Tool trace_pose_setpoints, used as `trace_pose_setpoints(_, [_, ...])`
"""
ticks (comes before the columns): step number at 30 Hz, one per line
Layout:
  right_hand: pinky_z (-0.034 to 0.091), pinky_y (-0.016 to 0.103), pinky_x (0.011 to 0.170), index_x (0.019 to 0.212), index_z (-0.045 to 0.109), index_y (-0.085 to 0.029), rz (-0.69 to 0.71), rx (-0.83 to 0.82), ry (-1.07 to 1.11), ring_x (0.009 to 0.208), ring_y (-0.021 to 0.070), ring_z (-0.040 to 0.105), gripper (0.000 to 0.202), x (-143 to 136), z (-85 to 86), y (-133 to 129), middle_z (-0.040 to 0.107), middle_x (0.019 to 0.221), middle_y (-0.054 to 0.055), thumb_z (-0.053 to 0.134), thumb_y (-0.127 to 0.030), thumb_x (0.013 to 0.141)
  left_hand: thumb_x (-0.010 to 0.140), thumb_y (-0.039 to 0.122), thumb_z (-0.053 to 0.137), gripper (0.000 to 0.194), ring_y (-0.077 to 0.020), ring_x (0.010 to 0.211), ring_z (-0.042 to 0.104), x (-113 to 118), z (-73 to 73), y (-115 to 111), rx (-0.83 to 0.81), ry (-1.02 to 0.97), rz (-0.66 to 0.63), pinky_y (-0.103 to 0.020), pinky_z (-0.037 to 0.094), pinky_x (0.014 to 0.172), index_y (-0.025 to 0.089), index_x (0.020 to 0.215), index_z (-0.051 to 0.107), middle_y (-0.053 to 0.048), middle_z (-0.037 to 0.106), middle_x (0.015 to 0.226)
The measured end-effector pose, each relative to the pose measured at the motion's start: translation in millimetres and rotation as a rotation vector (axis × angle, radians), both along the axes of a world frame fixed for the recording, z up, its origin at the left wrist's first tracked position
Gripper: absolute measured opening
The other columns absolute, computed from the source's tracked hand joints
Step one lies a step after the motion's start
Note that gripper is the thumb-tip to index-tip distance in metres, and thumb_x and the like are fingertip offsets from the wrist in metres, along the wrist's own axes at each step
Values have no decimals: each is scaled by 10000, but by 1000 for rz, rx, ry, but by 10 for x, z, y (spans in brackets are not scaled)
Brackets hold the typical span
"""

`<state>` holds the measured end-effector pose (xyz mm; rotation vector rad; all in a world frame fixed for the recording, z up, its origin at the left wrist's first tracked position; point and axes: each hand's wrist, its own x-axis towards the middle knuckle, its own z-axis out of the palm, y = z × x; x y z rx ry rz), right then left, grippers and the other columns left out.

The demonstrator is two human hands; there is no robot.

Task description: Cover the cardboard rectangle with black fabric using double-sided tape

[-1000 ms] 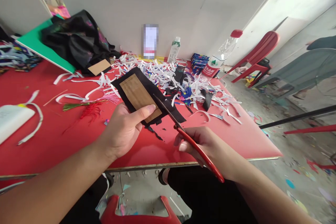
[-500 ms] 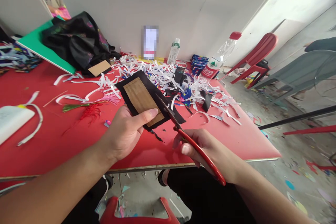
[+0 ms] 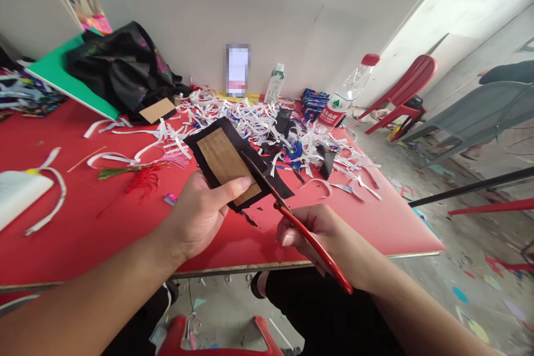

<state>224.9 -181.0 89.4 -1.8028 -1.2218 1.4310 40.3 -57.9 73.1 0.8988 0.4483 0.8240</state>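
Between the thumb and fingers of my left hand (image 3: 198,206) is a piece of black fabric (image 3: 198,144) with a brown cardboard rectangle (image 3: 223,158) lying on it. The thumb presses on the lower end of the cardboard; the other fingers are mostly hidden underneath. My right hand (image 3: 319,231) is closed around red-handled scissors (image 3: 311,245). Their dark blades lie across the fabric along the cardboard's right side, with a flap of black fabric (image 3: 281,182) to the right of them. Small black scraps (image 3: 250,219) lie on the red table just below the piece.
White strips and scraps (image 3: 233,114) heap across the back of the red table (image 3: 125,250). Behind them stand a phone (image 3: 237,69), a carton bottle (image 3: 274,83) and a clear plastic bottle (image 3: 342,94). Black cloth (image 3: 120,72) rests on a green board (image 3: 52,67) at left. Red tassels (image 3: 144,178) lie nearby.
The scissor blades have come closer together and reach slightly further up along the cardboard's edge. My right hand's fingers have drawn in. My left hand keeps its hold.
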Motion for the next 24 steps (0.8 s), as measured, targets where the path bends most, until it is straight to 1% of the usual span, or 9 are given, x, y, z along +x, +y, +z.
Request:
trace_pose_setpoints(3, [222, 262, 489, 774, 601, -189, 30, 31, 19, 548, 95, 344, 660, 28, -22, -12, 414, 632, -55, 713, -837, 833, 844, 224, 877, 206, -209, 1035, 781, -2, 2, 5, -2, 7, -2, -281, 650, 909, 225, 1050, 860, -32, 849, 1086])
trace_pose_setpoints(5, [246, 260, 507, 830, 621, -180, 62, 67, 38, 572, 97, 368, 672, 53, -44, -26, 441, 670, -48, 666, -850, 866, 839, 228, 881, 217, -221, 1045, 780, -2, 0, 1, 4, 22, -7, -303, 650, 926, 225, 1055, 861, -38, 848, 1095])
trace_pose_setpoints(9, [264, 257, 527, 905, 644, -166, 90, 94, 39, 605, 100, 385, 712, 73, -71, -43, 452, 700, -47, 623, -878, 875, 828, 253, 896, 232, -234, 1031, 785, 7, -16, -20, 34, 41, -30, -347, 642, 969, 219, 1056, 869, -54, 851, 1096])
trace_pose_setpoints(14, [256, 251, 483, 840, 597, -185, 59, 65, 71, 539, 86, 364, 700, 48, -79, -30, 410, 649, -65, 627, -884, 865, 822, 259, 903, 208, -220, 1004, 787, 24, -21, -39, 41, 45, -18, -334, 639, 967, 225, 1025, 875, -50, 854, 1072])
trace_pose_setpoints(18, [270, 248, 467, 850, 613, -181, 53, 68, 80, 524, 83, 370, 695, 33, -76, -23, 416, 656, -60, 631, -876, 869, 823, 268, 903, 196, -216, 1004, 786, 29, -15, -53, 20, 48, -4, -315, 641, 938, 233, 1014, 877, -47, 854, 1076])
trace_pose_setpoints(20, [273, 246, 458, 847, 619, -181, 44, 63, 89, 510, 78, 354, 689, 23, -72, -19, 411, 644, -64, 652, -869, 860, 812, 271, 912, 198, -218, 987, 787, 32, -14, -59, 15, 43, 3, -325, 641, 935, 241, 1004, 876, -45, 855, 1060])
trace_pose_setpoints(24, [271, 246, 445, 794, 598, -195, 19, 54, 121, 469, 73, 298, 687, -3, -61, -5, 340, 552, -94, 694, -875, 817, 792, 262, 922, 204, -237, 992, 786, 39, -11, -58, 7, 34, 18, -364, 633, 963, 240, 989, 872, -51, 854, 1034])
